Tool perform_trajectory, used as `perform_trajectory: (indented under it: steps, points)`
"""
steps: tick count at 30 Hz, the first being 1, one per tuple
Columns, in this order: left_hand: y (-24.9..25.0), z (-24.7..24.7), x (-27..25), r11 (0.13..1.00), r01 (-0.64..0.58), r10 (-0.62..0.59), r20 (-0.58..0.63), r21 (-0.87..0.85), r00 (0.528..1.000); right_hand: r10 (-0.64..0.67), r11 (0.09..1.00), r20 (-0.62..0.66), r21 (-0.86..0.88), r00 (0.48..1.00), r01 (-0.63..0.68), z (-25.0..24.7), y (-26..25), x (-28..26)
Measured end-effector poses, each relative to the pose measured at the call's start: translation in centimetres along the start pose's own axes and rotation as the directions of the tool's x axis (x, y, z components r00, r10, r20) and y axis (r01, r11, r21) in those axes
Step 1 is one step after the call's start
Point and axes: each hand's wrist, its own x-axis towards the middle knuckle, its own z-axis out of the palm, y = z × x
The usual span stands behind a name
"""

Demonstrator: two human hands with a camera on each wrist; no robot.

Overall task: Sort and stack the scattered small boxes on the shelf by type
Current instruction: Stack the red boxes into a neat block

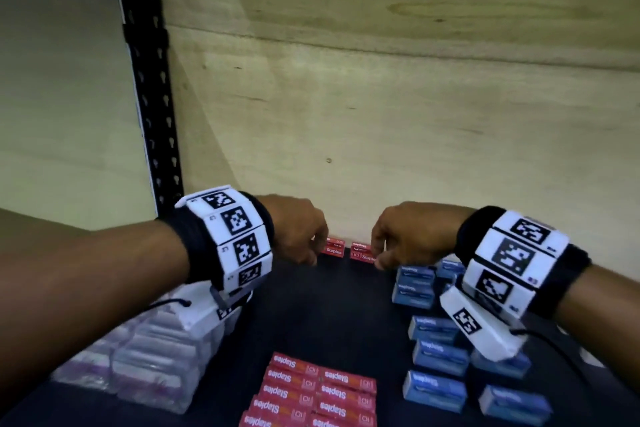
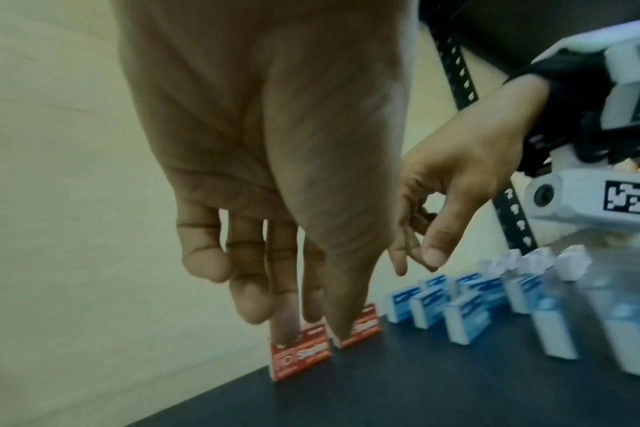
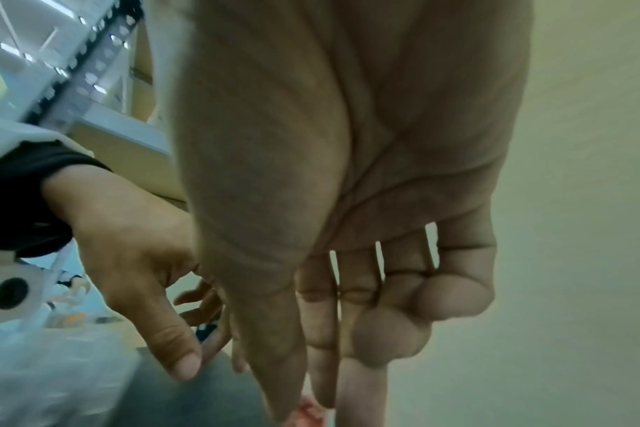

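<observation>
Two red staples boxes [image 1: 348, 251] are stood side by side at the back edge of the dark shelf [image 1: 311, 308], right against the plywood wall [image 1: 381, 97], each reached from above by loosely uncurled fingers of the left hand [image 1: 298, 229] and right hand [image 1: 401, 236], nothing gripped, with bare shelf in front.

back panel [image 1: 381, 97]: bare grainy plywood | shelf top [image 1: 311, 315]: dark, matt | red boxes [image 1: 311, 388]: probably printed card
</observation>
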Motion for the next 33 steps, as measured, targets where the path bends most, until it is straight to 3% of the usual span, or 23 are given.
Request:
perform_trajectory:
  steps: [5,12,17,26,33]
  points:
    - [-2.3,-0.1,5.0,0.994,0.043,-0.043,0.003,0.103,0.999,0.056,0.997,0.014,-0.058,0.998,-0.055,-0.1,2.2,4.1]
    - [-3.0,0.0,8.6,0.999,0.024,-0.028,0.114,0.041,0.993,0.094,0.992,0.146,-0.101,0.985,-0.079,0.1,2.9,8.2]
    - [-2.2,0.0,9.6,1.000,-0.007,0.005,0.150,0.014,0.989,0.083,0.988,0.172,-0.141,0.982,-0.058,0.3,1.9,9.2]
    - [-1.5,-0.6,4.5,0.999,-0.026,0.031,0.203,-0.027,0.979,-0.002,0.998,0.176,-0.058,0.984,0.013,-0.1,0.7,5.6]
    - [0.4,0.6,-1.6,0.996,-0.086,0.089,0.224,-0.026,0.971,-0.111,0.994,0.192,0.029,0.975,0.107,1.0,-2.6,-0.3]
